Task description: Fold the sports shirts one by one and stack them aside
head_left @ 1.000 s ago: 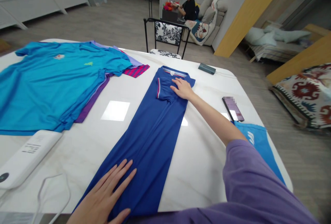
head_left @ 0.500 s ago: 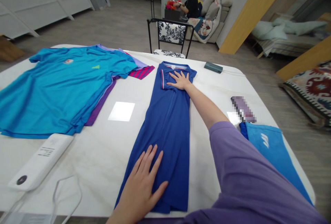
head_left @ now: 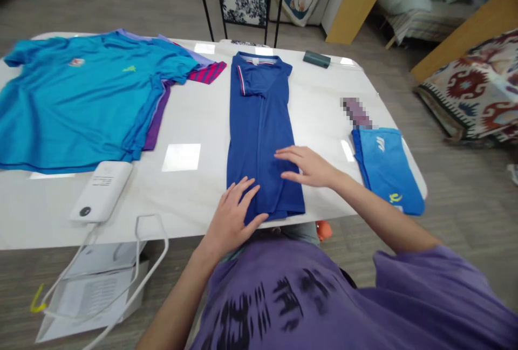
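Note:
A dark blue polo shirt [head_left: 259,118] lies folded into a long narrow strip down the middle of the white table [head_left: 194,199], collar at the far end. My left hand [head_left: 232,220] rests flat on its near hem, fingers spread. Flat as well, my right hand [head_left: 307,166] lies on the shirt's lower right part, fingers pointing left. Both hands are open and hold nothing.
A stack of shirts with a turquoise one [head_left: 76,102] on top covers the table's left. A white device [head_left: 101,191] with a cable sits near the front edge. A folded light blue garment [head_left: 386,169] and a phone [head_left: 356,112] lie at the right. A chair [head_left: 243,5] stands behind.
My right hand has come back from the collar to the shirt's lower part. My left hand stays at the hem. The view has pulled back and tilted down.

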Action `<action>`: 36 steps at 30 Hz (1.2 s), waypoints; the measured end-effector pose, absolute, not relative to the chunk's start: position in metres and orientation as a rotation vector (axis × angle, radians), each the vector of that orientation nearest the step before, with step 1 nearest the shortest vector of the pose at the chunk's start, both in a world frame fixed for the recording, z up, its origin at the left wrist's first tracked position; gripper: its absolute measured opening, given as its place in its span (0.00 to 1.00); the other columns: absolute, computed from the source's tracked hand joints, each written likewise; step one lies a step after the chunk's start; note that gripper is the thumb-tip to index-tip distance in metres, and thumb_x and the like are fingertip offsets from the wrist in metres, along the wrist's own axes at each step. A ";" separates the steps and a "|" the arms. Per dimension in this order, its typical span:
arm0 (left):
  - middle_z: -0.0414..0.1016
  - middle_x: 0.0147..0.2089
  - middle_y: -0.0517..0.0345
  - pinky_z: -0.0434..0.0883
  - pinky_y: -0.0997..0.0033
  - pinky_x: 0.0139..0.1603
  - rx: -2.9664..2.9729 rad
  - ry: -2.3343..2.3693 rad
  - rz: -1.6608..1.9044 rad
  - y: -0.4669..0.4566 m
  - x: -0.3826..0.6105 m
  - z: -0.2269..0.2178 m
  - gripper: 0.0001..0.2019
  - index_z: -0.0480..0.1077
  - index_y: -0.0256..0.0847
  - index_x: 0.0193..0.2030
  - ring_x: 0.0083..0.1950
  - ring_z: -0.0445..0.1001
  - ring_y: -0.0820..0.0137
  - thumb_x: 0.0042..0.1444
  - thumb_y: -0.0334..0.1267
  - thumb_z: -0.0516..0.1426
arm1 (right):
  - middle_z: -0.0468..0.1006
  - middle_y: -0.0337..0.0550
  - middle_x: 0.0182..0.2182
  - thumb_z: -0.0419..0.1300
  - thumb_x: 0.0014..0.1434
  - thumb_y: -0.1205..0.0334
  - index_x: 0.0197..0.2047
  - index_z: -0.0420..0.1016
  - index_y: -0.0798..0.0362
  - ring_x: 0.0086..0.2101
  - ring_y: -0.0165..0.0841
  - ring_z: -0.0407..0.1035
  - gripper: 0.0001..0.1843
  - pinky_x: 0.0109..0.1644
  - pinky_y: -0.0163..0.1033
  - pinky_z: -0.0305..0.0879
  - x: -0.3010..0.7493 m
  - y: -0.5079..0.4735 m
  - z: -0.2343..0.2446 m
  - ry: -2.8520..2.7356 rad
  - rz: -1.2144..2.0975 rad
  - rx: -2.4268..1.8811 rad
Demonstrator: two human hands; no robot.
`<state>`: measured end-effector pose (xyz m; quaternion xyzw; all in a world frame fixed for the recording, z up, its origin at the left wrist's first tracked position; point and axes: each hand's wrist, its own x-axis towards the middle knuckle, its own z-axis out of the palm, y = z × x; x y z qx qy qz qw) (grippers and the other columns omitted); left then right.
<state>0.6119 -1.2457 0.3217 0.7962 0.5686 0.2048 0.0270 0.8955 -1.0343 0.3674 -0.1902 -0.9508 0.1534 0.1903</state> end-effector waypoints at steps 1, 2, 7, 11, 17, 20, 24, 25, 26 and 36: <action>0.62 0.87 0.42 0.58 0.37 0.90 2.491 1.735 0.615 -1.256 0.601 0.320 0.37 0.62 0.44 0.86 0.91 0.55 0.48 0.77 0.58 0.60 | 0.73 0.53 0.77 0.64 0.77 0.36 0.81 0.72 0.45 0.74 0.49 0.70 0.38 0.83 0.62 0.61 0.913 -1.066 0.355 -2.683 0.417 -0.564; 0.63 0.87 0.42 0.57 0.37 0.90 2.528 1.720 0.592 -1.265 0.591 0.317 0.38 0.63 0.44 0.85 0.90 0.56 0.48 0.76 0.58 0.61 | 0.72 0.53 0.78 0.67 0.75 0.34 0.82 0.71 0.43 0.75 0.51 0.69 0.41 0.84 0.64 0.58 0.927 -1.093 0.342 -2.696 0.396 -0.598; 0.63 0.87 0.45 0.60 0.36 0.89 2.725 1.647 0.493 -1.297 0.565 0.290 0.36 0.63 0.48 0.87 0.89 0.60 0.48 0.75 0.49 0.63 | 0.64 0.53 0.82 0.76 0.67 0.39 0.86 0.64 0.41 0.81 0.54 0.60 0.52 0.85 0.69 0.55 0.954 -1.167 0.284 -2.675 0.265 -0.733; 0.70 0.83 0.53 0.65 0.41 0.87 2.805 1.599 0.510 -1.309 0.563 0.280 0.33 0.70 0.54 0.83 0.85 0.68 0.55 0.75 0.28 0.54 | 0.69 0.49 0.80 0.71 0.66 0.68 0.82 0.70 0.39 0.79 0.51 0.65 0.44 0.80 0.66 0.66 0.958 -1.186 0.265 -2.623 0.184 -0.787; 0.86 0.69 0.52 0.75 0.47 0.77 2.779 1.428 0.777 -1.337 0.574 0.287 0.25 0.78 0.51 0.75 0.73 0.83 0.57 0.76 0.29 0.56 | 0.78 0.44 0.74 0.61 0.57 0.81 0.73 0.82 0.36 0.72 0.48 0.73 0.45 0.73 0.62 0.70 0.976 -1.215 0.272 -2.624 0.260 -0.798; 0.90 0.58 0.52 0.81 0.54 0.63 2.688 1.276 0.955 -1.360 0.586 0.305 0.23 0.78 0.49 0.73 0.57 0.89 0.61 0.75 0.30 0.59 | 0.83 0.41 0.69 0.60 0.64 0.77 0.71 0.83 0.36 0.66 0.43 0.79 0.38 0.72 0.56 0.70 0.990 -1.235 0.300 -2.707 0.527 -0.693; 0.87 0.41 0.60 0.81 0.59 0.49 2.552 1.099 1.102 -1.380 0.604 0.352 0.21 0.79 0.51 0.69 0.38 0.84 0.67 0.73 0.32 0.63 | 0.88 0.36 0.60 0.59 0.77 0.66 0.67 0.85 0.33 0.59 0.38 0.82 0.25 0.72 0.49 0.72 1.006 -1.257 0.362 -2.767 0.950 -0.572; 0.86 0.40 0.60 0.81 0.60 0.48 2.526 1.069 1.141 -1.380 0.608 0.366 0.21 0.79 0.51 0.69 0.37 0.84 0.67 0.73 0.32 0.64 | 0.89 0.36 0.59 0.59 0.78 0.64 0.67 0.86 0.33 0.58 0.38 0.82 0.23 0.71 0.48 0.73 1.009 -1.257 0.380 -2.772 1.015 -0.564; 0.86 0.41 0.60 0.81 0.60 0.47 2.502 1.057 1.188 -1.377 0.612 0.381 0.21 0.80 0.52 0.68 0.37 0.83 0.67 0.73 0.32 0.64 | 0.89 0.36 0.58 0.59 0.78 0.63 0.67 0.86 0.32 0.57 0.38 0.83 0.23 0.70 0.47 0.75 1.010 -1.253 0.398 -2.768 1.054 -0.565; 0.85 0.48 0.55 0.84 0.60 0.59 2.183 1.694 1.679 -1.101 0.571 0.489 0.22 0.80 0.39 0.59 0.50 0.86 0.62 0.79 0.57 0.60 | 0.84 0.43 0.40 0.64 0.78 0.42 0.46 0.84 0.48 0.42 0.41 0.77 0.19 0.57 0.48 0.77 0.937 -0.993 0.515 -2.297 0.568 -0.800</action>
